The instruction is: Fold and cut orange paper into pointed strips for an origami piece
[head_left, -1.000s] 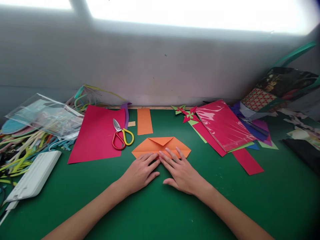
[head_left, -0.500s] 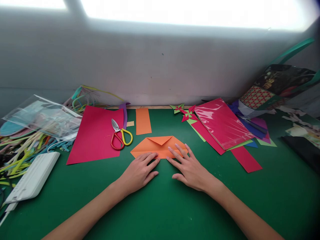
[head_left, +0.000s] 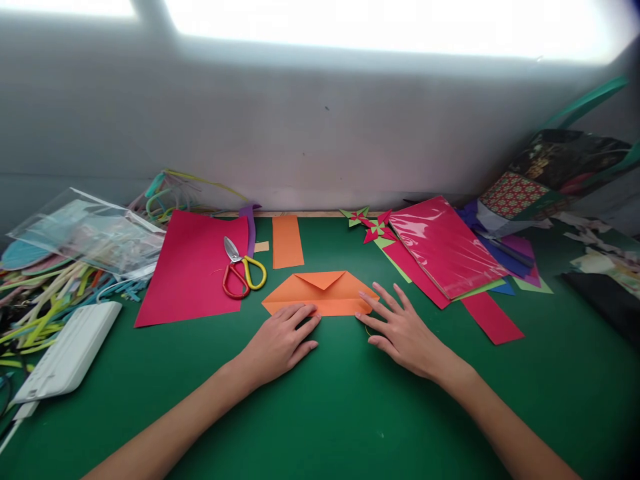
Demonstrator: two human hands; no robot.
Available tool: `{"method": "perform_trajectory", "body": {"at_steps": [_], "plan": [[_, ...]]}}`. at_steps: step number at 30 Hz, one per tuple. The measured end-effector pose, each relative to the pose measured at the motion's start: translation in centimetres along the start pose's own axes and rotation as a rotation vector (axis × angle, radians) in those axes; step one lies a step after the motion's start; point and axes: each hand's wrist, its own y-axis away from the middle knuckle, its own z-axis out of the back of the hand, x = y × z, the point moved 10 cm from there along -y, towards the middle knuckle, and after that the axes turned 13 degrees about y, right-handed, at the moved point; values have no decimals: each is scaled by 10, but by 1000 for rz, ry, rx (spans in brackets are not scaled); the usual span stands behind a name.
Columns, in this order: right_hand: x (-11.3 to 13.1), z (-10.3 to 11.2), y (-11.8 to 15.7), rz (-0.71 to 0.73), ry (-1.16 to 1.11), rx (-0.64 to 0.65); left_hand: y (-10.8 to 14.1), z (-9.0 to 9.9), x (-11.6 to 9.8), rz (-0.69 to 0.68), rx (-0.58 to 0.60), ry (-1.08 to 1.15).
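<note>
A folded orange paper [head_left: 305, 291] lies flat on the green table, with slanted ends, a crease along its length and a small triangular flap at its top middle. My left hand [head_left: 285, 340] rests with outstretched fingers on its lower left edge. At the paper's right end, my right hand [head_left: 403, 330] has its fingers spread, the tips over or touching the lower right edge; I cannot tell which. Neither hand grips anything. Scissors [head_left: 243, 270] with one red and one yellow handle lie to the upper left of the paper.
The scissors lie partly on a red sheet [head_left: 193, 267]. An orange strip [head_left: 287, 241] lies behind the folded paper. Red-green paper stars [head_left: 379, 228] and a plastic-wrapped red paper pack [head_left: 445, 247] lie right. A white power strip [head_left: 67, 350] and tangled coloured strips [head_left: 37, 320] lie left.
My right hand has slid to the right along the orange paper, uncovering more of its right part. My left hand and the paper have stayed nearly in place.
</note>
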Motion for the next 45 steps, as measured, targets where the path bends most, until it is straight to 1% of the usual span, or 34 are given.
{"method": "perform_trajectory", "body": {"at_steps": [4,7,12,14,16,18,20,24,26,30,36,41,43,45], "plan": [[2,4,-4,5,-33,-35,0,-1,-1,-2,16,-22],[0,4,-3,12,-45,-62,0,-1,-1,-3,17,-22],[-11,-1,7,5,-27,-39,0,0,-2,-1,21,-21],[-15,1,7,-9,-58,-46,0,0,-2,-3,17,-17],[-14,4,3,-17,-128,-70,0,1,-1,-5,9,-12],[-4,7,-5,-2,-202,-82,0,1,-1,-8,5,-9],[13,5,-16,48,-244,-59,0,0,-1,-8,7,-11],[47,-5,-31,131,-208,-3,0,0,-1,3,5,-12],[51,-8,-30,133,-179,-10,0,1,-1,3,-7,1],[37,-9,-12,95,-132,-39,0,1,-1,-4,-16,24],[9,-11,21,20,-126,13,0,0,-1,1,0,8],[-8,-10,36,-34,-124,37,1,1,-1,-2,6,-2],[-13,-6,36,-51,-120,10,1,1,-2,-4,2,2],[-17,3,30,-85,-125,-85,1,1,-1,-3,-7,6]]}}
